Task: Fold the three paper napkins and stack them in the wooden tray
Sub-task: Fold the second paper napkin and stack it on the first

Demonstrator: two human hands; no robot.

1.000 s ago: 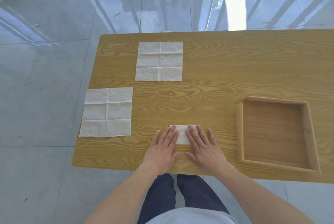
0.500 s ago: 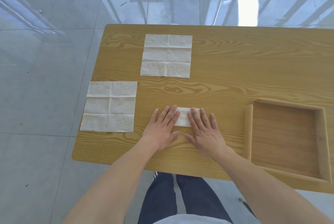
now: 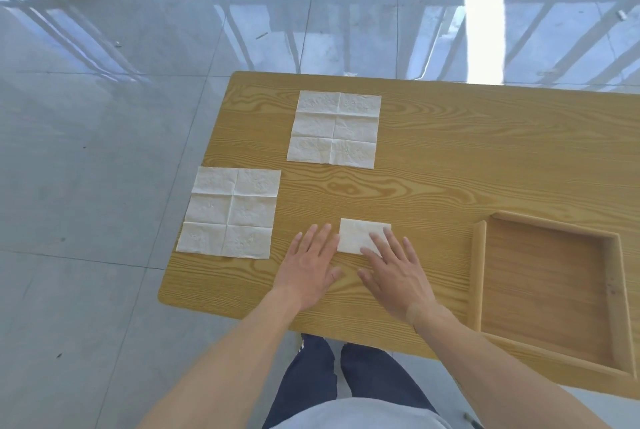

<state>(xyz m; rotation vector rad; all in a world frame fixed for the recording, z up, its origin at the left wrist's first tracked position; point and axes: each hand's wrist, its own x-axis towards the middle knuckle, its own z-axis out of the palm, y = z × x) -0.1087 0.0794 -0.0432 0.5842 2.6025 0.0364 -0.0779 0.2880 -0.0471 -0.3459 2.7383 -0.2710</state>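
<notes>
A small folded white napkin [image 3: 358, 234] lies flat on the wooden table [image 3: 450, 158] near its front edge. My right hand [image 3: 394, 267] rests flat with its fingertips on the napkin's right half. My left hand [image 3: 308, 264] lies flat on the table just left of the napkin, fingers spread, at most touching its left edge. Two unfolded white napkins lie open: one [image 3: 230, 212] at the table's left edge, the other [image 3: 334, 131] farther back. The wooden tray [image 3: 479, 273] sits at the right with nothing in it.
The table's left and front edges drop to a glossy grey tiled floor [image 3: 104, 151]. My legs in dark trousers [image 3: 346, 376] show below the front edge. Bare table surface lies between the folded napkin and the tray.
My left hand has slid left off the folded napkin, so more of the napkin shows. My right hand stays on it. The view has tilted up and shifted.
</notes>
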